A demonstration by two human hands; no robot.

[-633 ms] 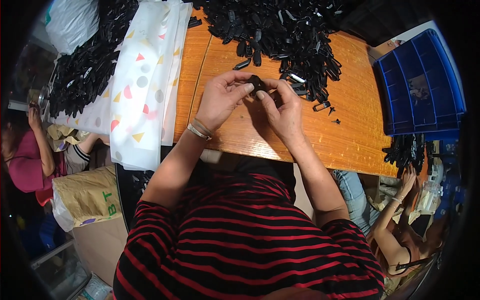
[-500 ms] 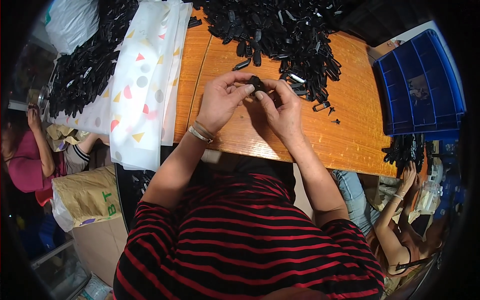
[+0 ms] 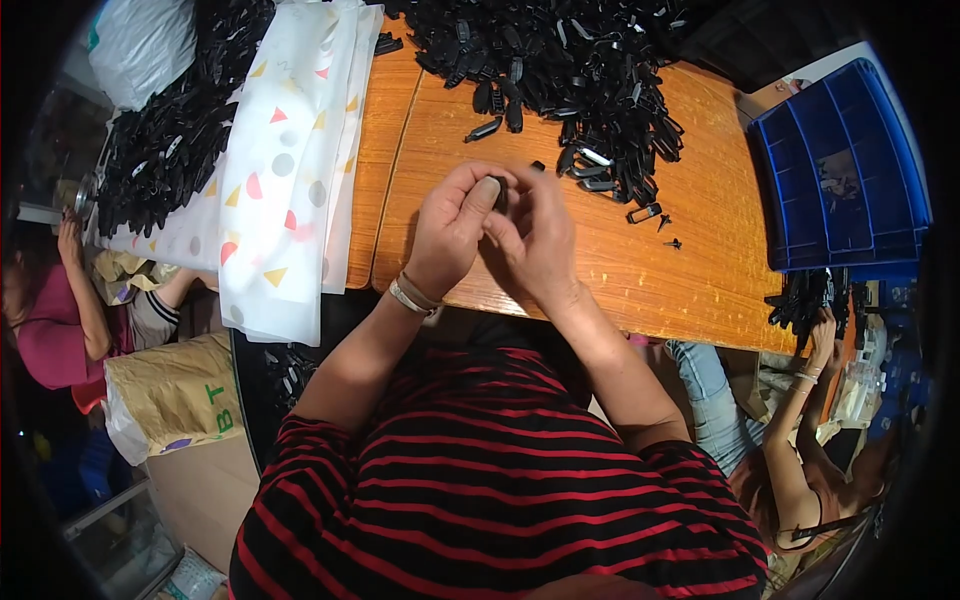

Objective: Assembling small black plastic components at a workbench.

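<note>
Above the front edge of the wooden table, my left hand (image 3: 450, 225) pinches a small black plastic part (image 3: 502, 194) between thumb and fingers. Close against it on the right is my right hand (image 3: 540, 240), its thumb just below the part. The right fingers are bent over the part's far side but smeared by motion, so their grip does not show clearly. Beyond the hands lies a large heap of black plastic parts (image 3: 540, 45), some with shiny silvery faces. One loose black part (image 3: 483, 130) rests at the heap's near edge.
Patterned translucent sheeting (image 3: 270, 190) covers the table's left side, beside another black heap (image 3: 170, 150). A blue plastic crate (image 3: 840, 170) stands at right. Small loose pieces (image 3: 663, 222) lie on the wooden table (image 3: 640, 290). Co-workers sit at left (image 3: 60, 330) and right (image 3: 795, 480).
Both hands have come slightly nearer to me. My right hand has shifted left and turned, its fingers now blurred over the part. The left hand still pinches the part.
</note>
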